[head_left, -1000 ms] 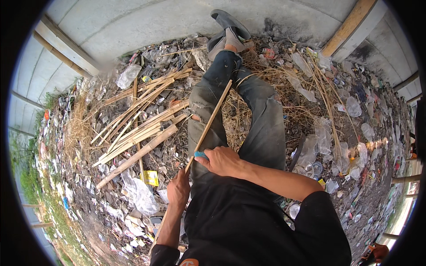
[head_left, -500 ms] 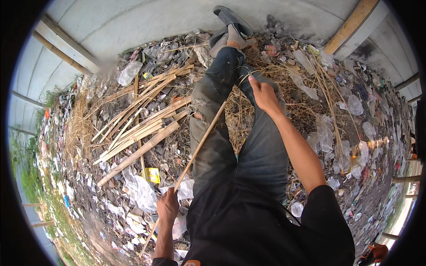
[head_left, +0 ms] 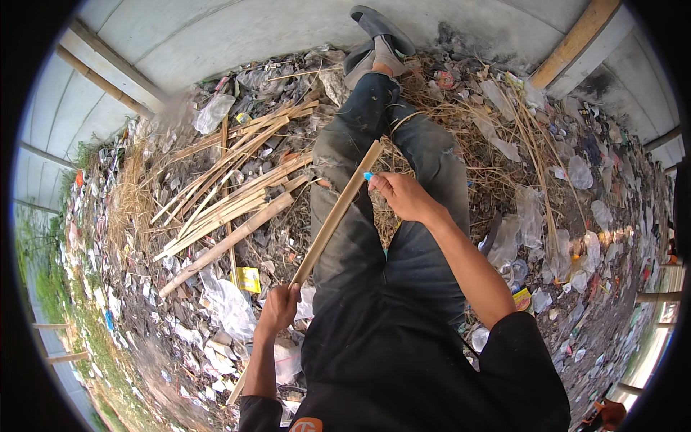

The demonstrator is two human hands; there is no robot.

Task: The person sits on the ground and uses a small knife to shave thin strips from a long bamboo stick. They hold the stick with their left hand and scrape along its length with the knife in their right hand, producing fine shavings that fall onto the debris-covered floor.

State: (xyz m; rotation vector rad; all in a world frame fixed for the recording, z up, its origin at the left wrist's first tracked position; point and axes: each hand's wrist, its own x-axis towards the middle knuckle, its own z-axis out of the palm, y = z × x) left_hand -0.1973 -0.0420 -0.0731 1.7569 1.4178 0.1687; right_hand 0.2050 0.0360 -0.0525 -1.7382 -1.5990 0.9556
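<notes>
A long bamboo strip (head_left: pixel 335 214) slants across my lap, its broad pale face showing and its upper end over my knees. My left hand (head_left: pixel 278 309) is closed around its lower part, and the tail runs down past my left forearm. My right hand (head_left: pixel 400 194) is closed beside the upper part of the strip. A small bright blue tip (head_left: pixel 368 176) sticks out at its thumb, close against the strip's edge. The rest of what it grips is hidden in the fingers.
To the left lies a pile of split bamboo strips (head_left: pixel 237 205) with a thicker bamboo pole (head_left: pixel 227 245) beside it. Plastic litter (head_left: pixel 229 306) and dry stalks (head_left: pixel 536 165) cover the ground. A grey wall (head_left: pixel 273 32) stands beyond my crossed feet.
My right hand has come down and left from above my thigh to the strip, and the blue tip now shows. The strip has turned, showing a wider face. My left hand has shifted slightly up and right.
</notes>
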